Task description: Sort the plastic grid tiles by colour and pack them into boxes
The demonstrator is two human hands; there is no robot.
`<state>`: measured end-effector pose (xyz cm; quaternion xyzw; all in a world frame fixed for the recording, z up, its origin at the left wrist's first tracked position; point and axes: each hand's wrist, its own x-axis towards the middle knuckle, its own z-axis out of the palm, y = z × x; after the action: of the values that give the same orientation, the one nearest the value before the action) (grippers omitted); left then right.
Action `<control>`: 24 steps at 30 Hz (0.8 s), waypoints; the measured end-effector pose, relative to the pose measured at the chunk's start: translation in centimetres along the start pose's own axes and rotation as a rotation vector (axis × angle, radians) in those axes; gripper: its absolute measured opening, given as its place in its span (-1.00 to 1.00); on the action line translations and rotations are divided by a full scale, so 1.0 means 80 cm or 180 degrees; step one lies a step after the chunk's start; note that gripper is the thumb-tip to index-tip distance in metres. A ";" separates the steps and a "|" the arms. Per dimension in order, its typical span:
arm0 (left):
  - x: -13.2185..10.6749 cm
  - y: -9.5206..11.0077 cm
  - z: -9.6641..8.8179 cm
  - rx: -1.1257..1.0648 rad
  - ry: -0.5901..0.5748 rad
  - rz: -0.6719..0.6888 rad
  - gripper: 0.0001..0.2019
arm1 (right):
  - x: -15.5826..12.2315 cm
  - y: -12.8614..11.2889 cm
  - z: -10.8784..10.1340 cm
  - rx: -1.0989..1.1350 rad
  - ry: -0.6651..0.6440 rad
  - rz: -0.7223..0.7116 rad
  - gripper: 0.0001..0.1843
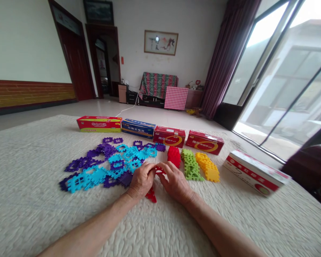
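Pale quilted cloth (34,160) is spread before a tiled floor (101,106), with its far edge lined by four printed boxes (98,125) and a white-and-red carton (254,173) set by its right edge. Midway between the left and right edges, a small red piece (159,170) is held between the left hand (142,179) and the right hand (175,182); the grip of each is nearly closed, fingertips drawn together on the piece, though the exact contact is partly hidden. A loose red piece (151,195) is seen nearer the near edge, beside the left wrist, and could be swept aside if that wrist were lowered. Red stacked pieces (173,157) lie just beyond the right knuckles and might be toppled by an outward push, the soft, ridged cloth offering uneven support. Smooth, apparently plastic squares with notched rims are shown throughout: purple pieces (107,151) and turquoise pieces (92,176), many with open windows, are heaped toward the left edge; green pieces (190,164) and yellow pieces (208,167) are overlapped in rows toward the right.
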<state>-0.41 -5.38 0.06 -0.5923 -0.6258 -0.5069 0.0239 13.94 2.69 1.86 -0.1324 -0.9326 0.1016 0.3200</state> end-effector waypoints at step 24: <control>0.001 -0.003 0.004 -0.0024 0.0198 0.0080 -0.76 | 0.009 0.053 -0.036 -0.0891 -0.0015 0.0648 -0.84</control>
<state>-0.47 -5.09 -0.21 -0.5841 -0.6154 -0.5271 0.0474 16.00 7.22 3.35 -0.2691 -0.9202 0.0030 0.2842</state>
